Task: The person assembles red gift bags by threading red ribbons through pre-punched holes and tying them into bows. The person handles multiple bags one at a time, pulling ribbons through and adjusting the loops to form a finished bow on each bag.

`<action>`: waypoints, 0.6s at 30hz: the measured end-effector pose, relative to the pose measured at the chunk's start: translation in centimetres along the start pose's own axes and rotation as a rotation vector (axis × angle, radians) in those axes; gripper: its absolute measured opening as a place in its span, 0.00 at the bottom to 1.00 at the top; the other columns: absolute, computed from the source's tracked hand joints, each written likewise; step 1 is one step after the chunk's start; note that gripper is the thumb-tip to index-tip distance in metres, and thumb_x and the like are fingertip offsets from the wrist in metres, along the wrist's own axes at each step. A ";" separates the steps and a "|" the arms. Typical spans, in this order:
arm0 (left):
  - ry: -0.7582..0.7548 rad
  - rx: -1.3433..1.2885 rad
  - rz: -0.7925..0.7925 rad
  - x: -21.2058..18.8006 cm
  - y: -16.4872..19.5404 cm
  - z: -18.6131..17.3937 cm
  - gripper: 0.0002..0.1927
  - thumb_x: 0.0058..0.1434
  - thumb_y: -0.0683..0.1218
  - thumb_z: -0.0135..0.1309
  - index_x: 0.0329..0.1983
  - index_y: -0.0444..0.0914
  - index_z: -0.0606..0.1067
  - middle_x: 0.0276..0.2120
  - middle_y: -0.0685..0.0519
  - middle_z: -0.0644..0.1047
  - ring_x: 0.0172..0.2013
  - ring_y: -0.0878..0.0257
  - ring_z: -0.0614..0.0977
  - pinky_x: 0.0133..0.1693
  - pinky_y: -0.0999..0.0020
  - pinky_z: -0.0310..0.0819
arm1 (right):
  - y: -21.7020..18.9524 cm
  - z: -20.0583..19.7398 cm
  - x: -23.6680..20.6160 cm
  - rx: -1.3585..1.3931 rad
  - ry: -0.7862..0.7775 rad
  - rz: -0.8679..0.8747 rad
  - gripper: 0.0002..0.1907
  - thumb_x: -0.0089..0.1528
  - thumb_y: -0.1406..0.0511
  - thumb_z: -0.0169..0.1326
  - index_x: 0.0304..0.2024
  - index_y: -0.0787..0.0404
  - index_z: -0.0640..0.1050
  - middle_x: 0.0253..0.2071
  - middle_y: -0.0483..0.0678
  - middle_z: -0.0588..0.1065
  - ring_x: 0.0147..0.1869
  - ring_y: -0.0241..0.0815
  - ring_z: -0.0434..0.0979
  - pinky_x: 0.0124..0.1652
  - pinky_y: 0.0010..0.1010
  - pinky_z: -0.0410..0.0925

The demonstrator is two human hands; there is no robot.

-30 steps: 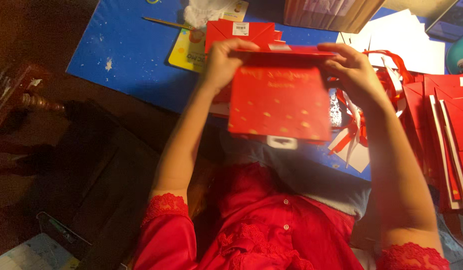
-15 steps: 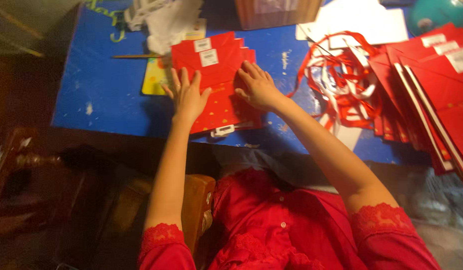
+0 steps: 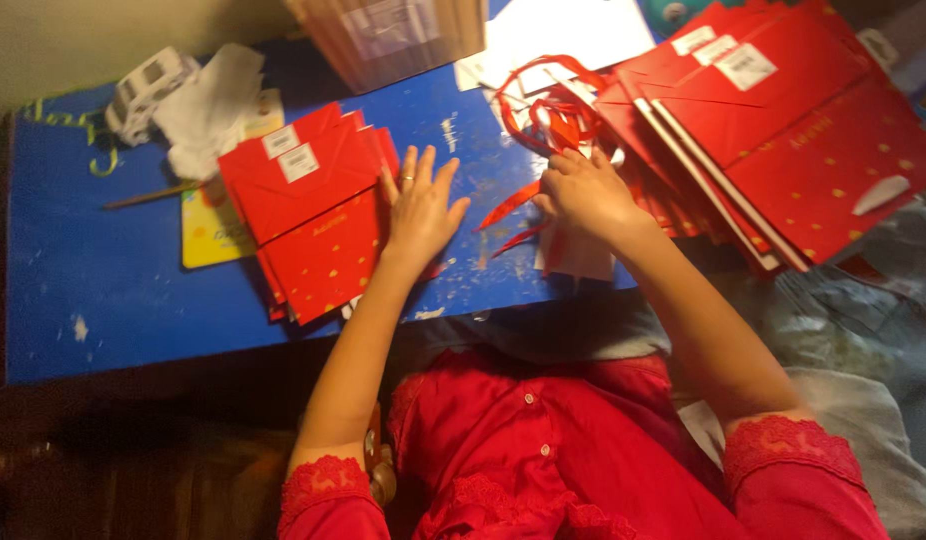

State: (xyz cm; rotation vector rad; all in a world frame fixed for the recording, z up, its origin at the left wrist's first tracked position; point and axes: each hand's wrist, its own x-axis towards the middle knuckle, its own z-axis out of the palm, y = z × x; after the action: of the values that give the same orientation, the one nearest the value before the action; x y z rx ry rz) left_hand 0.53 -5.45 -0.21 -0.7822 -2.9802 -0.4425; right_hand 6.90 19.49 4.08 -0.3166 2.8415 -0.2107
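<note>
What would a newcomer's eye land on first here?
Red dominates: a stack of folded red paper bags on the blue table, the left hand flat at its right edge. The right hand fingers a tangle of red ribbon, beside a larger fanned pile of red bags at the upper right.

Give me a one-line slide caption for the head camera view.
Left hand flat beside stacked red paper bags; right hand at red ribbons.

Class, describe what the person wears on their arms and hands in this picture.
Both arms are bare below short red sleeves edged with red lace. The left hand wears a thin ring on one of its fingers. The right hand shows no ring, glove or watch.
</note>
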 end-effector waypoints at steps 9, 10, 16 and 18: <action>0.295 -0.273 0.461 5.0 15.9 2.6 0.27 0.64 0.52 0.60 0.64 0.39 0.72 0.63 0.45 0.71 0.67 0.47 0.68 0.69 0.41 0.55 | 4.0 -4.2 -12.8 0.344 0.780 0.186 0.20 0.68 0.64 0.56 0.60 0.66 0.76 0.68 0.60 0.69 0.75 0.60 0.64 0.71 0.48 0.58; 0.316 -0.313 0.517 5.0 18.0 2.6 0.25 0.63 0.50 0.59 0.62 0.39 0.73 0.62 0.45 0.72 0.66 0.48 0.69 0.69 0.42 0.56 | 5.2 -3.9 -14.3 0.219 0.855 0.259 0.20 0.67 0.65 0.57 0.60 0.68 0.76 0.68 0.64 0.68 0.74 0.64 0.62 0.70 0.51 0.57; 0.218 -0.527 0.750 3.3 30.2 2.6 0.32 0.57 0.58 0.62 0.58 0.33 0.73 0.60 0.41 0.73 0.64 0.44 0.71 0.64 0.54 0.68 | 11.3 0.1 -20.8 0.260 1.006 0.647 0.21 0.75 0.67 0.47 0.68 0.71 0.72 0.72 0.68 0.65 0.78 0.67 0.61 0.73 0.50 0.56; 0.184 -0.517 0.714 2.7 32.1 2.4 0.40 0.49 0.62 0.64 0.56 0.29 0.73 0.57 0.37 0.73 0.61 0.41 0.71 0.60 0.53 0.68 | 12.3 1.5 -21.6 0.293 1.007 0.668 0.23 0.75 0.66 0.45 0.69 0.73 0.70 0.72 0.69 0.65 0.77 0.67 0.61 0.73 0.50 0.56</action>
State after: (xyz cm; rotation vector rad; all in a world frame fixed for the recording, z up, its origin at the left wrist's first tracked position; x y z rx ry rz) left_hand 13.89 23.29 6.23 -1.6330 -2.2028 -1.1472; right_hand 25.20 36.29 5.93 1.0805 3.5321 -0.8068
